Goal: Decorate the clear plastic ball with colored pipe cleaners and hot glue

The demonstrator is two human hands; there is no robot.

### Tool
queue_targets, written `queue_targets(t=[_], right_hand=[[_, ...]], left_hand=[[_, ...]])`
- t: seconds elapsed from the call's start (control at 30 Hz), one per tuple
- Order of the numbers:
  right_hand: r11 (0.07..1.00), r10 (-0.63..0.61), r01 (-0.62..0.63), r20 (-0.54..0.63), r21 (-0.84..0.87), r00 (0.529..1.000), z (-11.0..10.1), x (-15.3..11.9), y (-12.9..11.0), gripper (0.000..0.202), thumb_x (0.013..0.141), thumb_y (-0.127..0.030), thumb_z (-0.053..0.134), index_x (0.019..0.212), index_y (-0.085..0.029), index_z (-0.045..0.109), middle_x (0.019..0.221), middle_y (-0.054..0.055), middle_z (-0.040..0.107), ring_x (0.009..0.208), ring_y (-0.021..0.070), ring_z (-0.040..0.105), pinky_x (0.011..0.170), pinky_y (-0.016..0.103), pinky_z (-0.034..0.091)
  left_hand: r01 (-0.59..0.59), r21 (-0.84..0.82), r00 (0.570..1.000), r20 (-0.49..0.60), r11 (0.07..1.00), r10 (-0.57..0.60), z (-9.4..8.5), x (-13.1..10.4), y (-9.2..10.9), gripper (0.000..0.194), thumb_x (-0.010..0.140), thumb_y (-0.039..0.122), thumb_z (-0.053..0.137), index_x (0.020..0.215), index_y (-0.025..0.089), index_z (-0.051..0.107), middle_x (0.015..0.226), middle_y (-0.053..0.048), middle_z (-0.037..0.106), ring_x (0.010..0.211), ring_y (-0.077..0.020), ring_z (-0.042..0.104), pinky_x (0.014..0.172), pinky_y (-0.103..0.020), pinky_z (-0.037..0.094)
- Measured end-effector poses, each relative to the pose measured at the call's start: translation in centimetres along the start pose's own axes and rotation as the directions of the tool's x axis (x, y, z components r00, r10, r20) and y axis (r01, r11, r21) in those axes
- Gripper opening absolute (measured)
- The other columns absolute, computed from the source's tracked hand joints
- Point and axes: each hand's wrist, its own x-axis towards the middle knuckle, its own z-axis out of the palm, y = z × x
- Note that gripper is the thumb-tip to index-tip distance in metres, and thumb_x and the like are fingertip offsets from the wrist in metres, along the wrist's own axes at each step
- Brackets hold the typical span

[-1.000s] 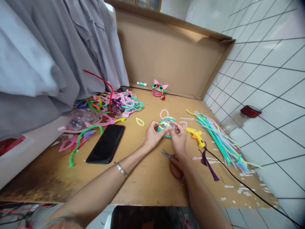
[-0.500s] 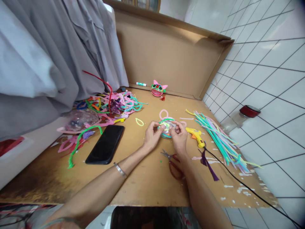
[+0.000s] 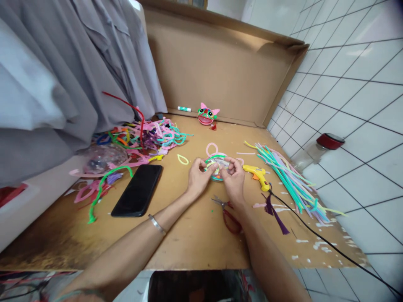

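Note:
A round clear plastic piece [image 3: 224, 161], edged with green and teal pipe cleaner, is between my hands near the table's middle. My left hand [image 3: 199, 178] is closed on its left side, the thumb reaching over the top. From the right, my right hand [image 3: 234, 181] grips it with curled fingers. Both thumb tips nearly meet over a pale yellow strip on the piece; my fingers hide part of it. A pink pipe cleaner loop [image 3: 212, 149] lies just behind. Red-handled scissors [image 3: 231, 220] lie partly under my right forearm.
A yellow glue gun [image 3: 258, 174] with a black cord lies right, beside a bundle of pipe cleaners [image 3: 286, 180]. To the left are a black phone [image 3: 137, 191] and a tangled pipe cleaner heap [image 3: 157, 134]. A pink-eared animal face [image 3: 207, 114] stands at the back by the cardboard wall [image 3: 214, 63].
My thumbs have come closer together over the plastic piece, and my right fingers have shifted slightly. The whole view has moved a little; the other things on the table stay put.

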Motion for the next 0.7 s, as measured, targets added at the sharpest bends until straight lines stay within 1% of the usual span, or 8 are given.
queue_targets(t=[0.1,0.17,0.3,0.37,0.43,0.5,0.57,0.7], right_hand=[[1.0,-0.018,0.018,-0.005,-0.016,1.0,0.1,0.0,0.1,0.028,0.073,-0.03,0.063,0.098,-0.02,0.067,0.077,-0.002,0.049,0.069,0.0135,0.043,0.064,0.026,0.045],[1.0,-0.018,0.018,-0.017,-0.01,1.0,0.2,0.0,0.1,0.026,0.073,-0.031,0.062,0.097,-0.02,0.066,0.078,-0.002,0.05,0.071,0.014,0.044,0.065,0.027,0.046],[0.999,0.011,-0.01,-0.045,0.03,0.999,0.2,0.0,0.1,0.026,0.071,-0.032,0.064,0.094,-0.02,0.066,0.079,-0.002,0.049,0.071,0.014,0.045,0.065,0.027,0.045],[0.998,0.042,-0.039,-0.059,0.052,0.997,0.1,0.2,0.0,0.028,0.069,-0.033,0.064,0.093,-0.019,0.066,0.078,-0.002,0.048,0.069,0.0134,0.044,0.063,0.027,0.045],[0.996,0.069,-0.065,-0.074,0.064,0.995,-0.1,0.4,-0.1,0.029,0.067,-0.034,0.063,0.091,-0.018,0.066,0.078,-0.002,0.046,0.068,0.0128,0.042,0.062,0.028,0.044],[0.995,0.079,-0.073,-0.081,0.066,0.994,-0.3,0.8,-0.2,0.028,0.066,-0.035,0.063,0.088,-0.018,0.067,0.079,-0.002,0.045,0.067,0.0125,0.041,0.062,0.028,0.044],[0.994,0.083,-0.078,-0.068,0.073,0.994,-0.5,1.0,-0.2,0.027,0.065,-0.035,0.063,0.086,-0.018,0.067,0.078,-0.002,0.044,0.065,0.012,0.04,0.06,0.028,0.044],[0.988,0.114,-0.11,-0.036,0.112,0.993,-0.8,1.3,-0.1,0.028,0.064,-0.037,0.065,0.085,-0.018,0.068,0.076,-0.003,0.042,0.061,0.0108,0.038,0.056,0.028,0.043]], left_hand=[[-0.063,0.118,0.998,-0.002,0.991,0.064,-0.1,0.0,-0.1,0.04,0.074,0.046,0.071,0.061,0.022,0.043,0.075,0.001,0.053,0.076,-0.0163,0.051,0.072,-0.028,0.043],[-0.079,0.121,0.997,0.01,0.99,0.079,-0.1,0.1,-0.2,0.038,0.076,0.044,0.069,0.061,0.022,0.043,0.075,0.001,0.053,0.077,-0.0167,0.052,0.073,-0.028,0.043],[-0.035,0.071,0.999,0.026,0.997,0.033,0.0,0.2,-0.4,0.037,0.077,0.046,0.069,0.066,0.021,0.043,0.085,-0.002,0.059,0.083,-0.0168,0.055,0.077,-0.029,0.045],[-0.002,0.002,0.999,0.035,1.0,0.002,0.0,0.1,-0.4,0.037,0.075,0.048,0.07,0.073,0.022,0.044,0.09,-0.002,0.061,0.084,-0.0164,0.058,0.077,-0.029,0.046],[0.021,-0.071,0.998,0.057,0.997,-0.017,-0.1,0.0,-0.4,0.037,0.078,0.052,0.068,0.084,0.023,0.046,0.091,-0.001,0.062,0.082,-0.016,0.059,0.075,-0.029,0.049],[0.024,-0.096,0.998,0.065,0.995,-0.018,-0.2,0.0,-0.5,0.038,0.084,0.058,0.06,0.093,0.024,0.048,0.091,-0.002,0.063,0.082,-0.0169,0.061,0.072,-0.029,0.05],[0.009,-0.075,0.999,0.054,0.997,-0.005,-0.4,0.2,-0.8,0.039,0.09,0.062,0.05,0.095,0.024,0.051,0.092,-0.003,0.063,0.085,-0.0184,0.062,0.072,-0.029,0.05],[-0.045,-0.051,0.998,0.043,0.998,0.047,-0.6,0.5,-1.2,0.045,0.095,0.064,0.036,0.094,0.023,0.056,0.095,-0.005,0.065,0.087,-0.0194,0.062,0.08,-0.032,0.05]])
